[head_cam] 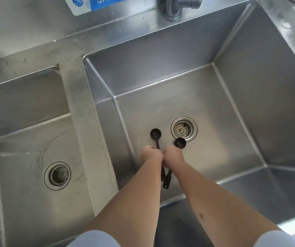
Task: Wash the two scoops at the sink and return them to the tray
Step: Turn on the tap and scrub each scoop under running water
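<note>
Holding both small dark round-bowled plastic scoops over the right stainless steel basin [250, 97], I've got one per fist. My left hand [151, 155] wraps the left scoop [155, 134]; my right hand [173, 155] wraps the right scoop [180, 142]. Each grip is closed tight round a handle, knuckles touching. Bowls point ahead of the grips, tails trail back toward me. Round steel drain [183, 128] sits just beyond the right bowl. The chrome faucet [174, 8] is well ahead, no water running, with open room to lift forward.
</note>
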### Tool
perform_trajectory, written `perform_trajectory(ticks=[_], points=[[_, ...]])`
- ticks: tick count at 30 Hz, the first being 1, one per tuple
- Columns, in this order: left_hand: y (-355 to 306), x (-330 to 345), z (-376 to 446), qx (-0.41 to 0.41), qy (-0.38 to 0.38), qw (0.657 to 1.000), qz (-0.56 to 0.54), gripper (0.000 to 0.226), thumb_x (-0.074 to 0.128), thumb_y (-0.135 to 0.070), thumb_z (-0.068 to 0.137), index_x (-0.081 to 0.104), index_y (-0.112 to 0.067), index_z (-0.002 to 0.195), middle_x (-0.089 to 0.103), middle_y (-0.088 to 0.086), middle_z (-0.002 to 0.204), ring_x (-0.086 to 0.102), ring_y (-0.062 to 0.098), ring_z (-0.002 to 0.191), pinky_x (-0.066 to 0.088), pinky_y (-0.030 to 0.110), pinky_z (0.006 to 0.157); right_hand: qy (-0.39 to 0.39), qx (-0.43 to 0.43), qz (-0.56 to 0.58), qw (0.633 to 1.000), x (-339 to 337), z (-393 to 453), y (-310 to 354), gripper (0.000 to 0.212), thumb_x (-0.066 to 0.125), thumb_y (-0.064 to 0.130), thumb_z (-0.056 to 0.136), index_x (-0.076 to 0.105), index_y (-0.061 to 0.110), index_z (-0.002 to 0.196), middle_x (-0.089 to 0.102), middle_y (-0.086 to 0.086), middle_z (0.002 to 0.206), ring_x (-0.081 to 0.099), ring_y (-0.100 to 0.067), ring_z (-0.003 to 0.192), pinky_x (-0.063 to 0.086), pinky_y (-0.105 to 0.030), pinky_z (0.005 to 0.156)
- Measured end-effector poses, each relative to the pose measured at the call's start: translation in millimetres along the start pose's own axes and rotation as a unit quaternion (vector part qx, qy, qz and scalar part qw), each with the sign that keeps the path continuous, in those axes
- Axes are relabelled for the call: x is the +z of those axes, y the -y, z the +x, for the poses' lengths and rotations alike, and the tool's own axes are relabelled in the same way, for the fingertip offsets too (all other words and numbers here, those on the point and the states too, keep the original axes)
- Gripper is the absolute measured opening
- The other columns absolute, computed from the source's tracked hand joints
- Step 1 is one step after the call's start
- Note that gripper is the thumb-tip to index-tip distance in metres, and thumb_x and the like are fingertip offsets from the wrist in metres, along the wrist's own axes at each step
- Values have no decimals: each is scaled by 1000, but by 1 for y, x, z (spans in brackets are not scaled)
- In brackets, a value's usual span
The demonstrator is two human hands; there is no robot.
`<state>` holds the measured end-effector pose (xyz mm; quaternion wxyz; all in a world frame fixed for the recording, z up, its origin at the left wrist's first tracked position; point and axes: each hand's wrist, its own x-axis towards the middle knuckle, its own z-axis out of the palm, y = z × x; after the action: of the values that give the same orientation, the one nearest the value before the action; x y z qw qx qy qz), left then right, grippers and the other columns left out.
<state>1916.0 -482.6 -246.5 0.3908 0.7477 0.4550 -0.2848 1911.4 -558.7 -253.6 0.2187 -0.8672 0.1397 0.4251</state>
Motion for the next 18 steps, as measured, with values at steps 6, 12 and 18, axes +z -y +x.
perform_trajectory(ticks=[6,12,18], points=[[-26,-39,-42,56,40,998,11,48,50,-12,90,47,-12,138,54,12,140,50,32,128,41,37,102,8,-38,-84,996,-31,-49,21,23,49,8,86,71,3,93,72,-17,103,66,-35,98,46,-32,71],[-49,-144,-107,336,102,935,56,73,48,-34,90,12,-30,153,31,2,157,34,24,141,29,37,112,-54,-148,-157,975,-77,-121,81,45,46,9,87,53,13,131,62,-9,130,61,-29,115,50,-35,87],[-12,-285,-99,430,-44,882,186,67,44,-39,95,11,-27,152,33,10,154,36,29,138,34,42,109,-104,-217,-147,959,-79,-170,166,75,51,41,93,13,27,155,11,0,166,13,-23,151,23,-45,120]])
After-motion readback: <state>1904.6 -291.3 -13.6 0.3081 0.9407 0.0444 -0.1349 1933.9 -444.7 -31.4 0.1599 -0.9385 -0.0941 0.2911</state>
